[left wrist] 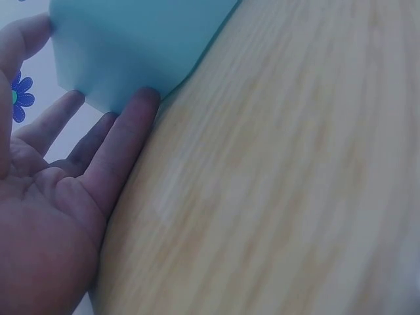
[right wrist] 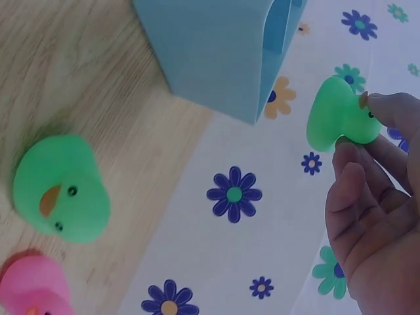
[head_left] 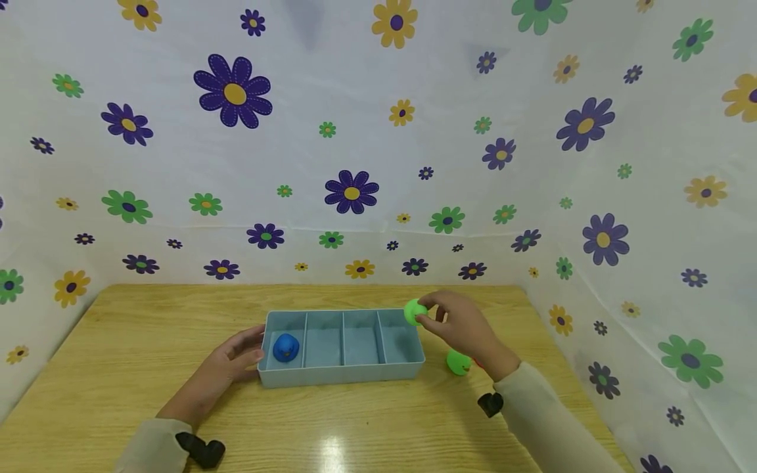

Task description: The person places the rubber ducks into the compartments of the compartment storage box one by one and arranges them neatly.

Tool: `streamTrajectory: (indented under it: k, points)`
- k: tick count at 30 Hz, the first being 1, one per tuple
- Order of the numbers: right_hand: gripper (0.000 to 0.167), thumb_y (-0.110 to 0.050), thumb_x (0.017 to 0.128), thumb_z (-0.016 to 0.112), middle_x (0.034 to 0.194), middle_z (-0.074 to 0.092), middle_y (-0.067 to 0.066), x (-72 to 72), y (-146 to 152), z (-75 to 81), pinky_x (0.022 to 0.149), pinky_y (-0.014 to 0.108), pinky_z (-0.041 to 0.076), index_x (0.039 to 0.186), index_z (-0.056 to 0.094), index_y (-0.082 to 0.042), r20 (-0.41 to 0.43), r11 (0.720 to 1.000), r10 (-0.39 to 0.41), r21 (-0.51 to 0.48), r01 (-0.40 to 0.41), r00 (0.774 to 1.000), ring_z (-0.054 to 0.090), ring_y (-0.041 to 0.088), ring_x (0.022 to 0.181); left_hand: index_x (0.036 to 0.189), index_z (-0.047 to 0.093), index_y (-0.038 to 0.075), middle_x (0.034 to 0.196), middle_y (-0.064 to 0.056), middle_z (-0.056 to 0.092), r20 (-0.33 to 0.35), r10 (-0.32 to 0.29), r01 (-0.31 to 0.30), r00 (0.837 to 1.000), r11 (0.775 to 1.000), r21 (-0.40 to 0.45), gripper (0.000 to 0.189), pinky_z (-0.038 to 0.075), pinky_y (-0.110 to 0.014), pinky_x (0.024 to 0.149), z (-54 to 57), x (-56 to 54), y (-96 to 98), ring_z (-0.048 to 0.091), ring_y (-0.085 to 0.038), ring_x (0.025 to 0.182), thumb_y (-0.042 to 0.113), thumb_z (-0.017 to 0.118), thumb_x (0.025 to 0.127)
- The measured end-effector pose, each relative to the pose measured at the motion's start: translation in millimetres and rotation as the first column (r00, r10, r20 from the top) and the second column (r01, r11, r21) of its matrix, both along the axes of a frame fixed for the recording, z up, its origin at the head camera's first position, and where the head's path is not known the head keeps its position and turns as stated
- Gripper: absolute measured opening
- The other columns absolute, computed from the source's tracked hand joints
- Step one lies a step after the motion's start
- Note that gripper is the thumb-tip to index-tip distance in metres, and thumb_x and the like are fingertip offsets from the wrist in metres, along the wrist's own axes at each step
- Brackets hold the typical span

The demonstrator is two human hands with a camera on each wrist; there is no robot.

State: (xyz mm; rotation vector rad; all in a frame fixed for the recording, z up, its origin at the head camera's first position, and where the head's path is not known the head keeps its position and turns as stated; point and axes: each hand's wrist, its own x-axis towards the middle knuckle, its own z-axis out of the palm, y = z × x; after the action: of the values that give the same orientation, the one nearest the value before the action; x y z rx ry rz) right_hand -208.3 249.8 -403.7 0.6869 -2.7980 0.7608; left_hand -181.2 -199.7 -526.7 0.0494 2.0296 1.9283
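A pale blue box [head_left: 343,375] with several compartments in a row stands on the table. In its leftmost compartment sits a blue rubber duck [head_left: 286,348]. My left hand [head_left: 227,364] touches the box's left end with extended fingers [left wrist: 125,144]. Above the rightmost compartment my right hand [head_left: 461,325] pinches a green rubber duck [right wrist: 335,115] by its head, between thumb and fingers. A second green rubber duck [right wrist: 62,190] rests on the table right of the box, below the right hand. Beside it lies a pink duck [right wrist: 34,285], mostly hidden by the right wrist in the head view.
The wooden table [head_left: 177,305] reaches back to a white flowered sheet [head_left: 355,144] that hangs behind it and along both sides. Black wrist cameras [head_left: 201,450] are strapped over the sleeves.
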Motion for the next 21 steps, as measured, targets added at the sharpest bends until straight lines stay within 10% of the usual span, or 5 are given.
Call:
streamTrajectory:
  k: [21]
  points:
    - [0.018,-0.025,0.094,0.079,0.106,0.072,-0.006,-1.3,-71.8,-0.2,0.062,0.024,0.051,0.110,0.075,-0.016,0.025,0.993,0.111,-0.046,-0.110,0.994,0.057,0.005,0.074,0.163,0.029,0.017,0.164,-0.017,0.034,-0.012,-0.009,0.009,1.000,1.000,-0.005,0.071,0.054,-0.047,0.104,1.0,2.1,0.0,0.036,-0.041,0.148,0.035,0.064,0.104]
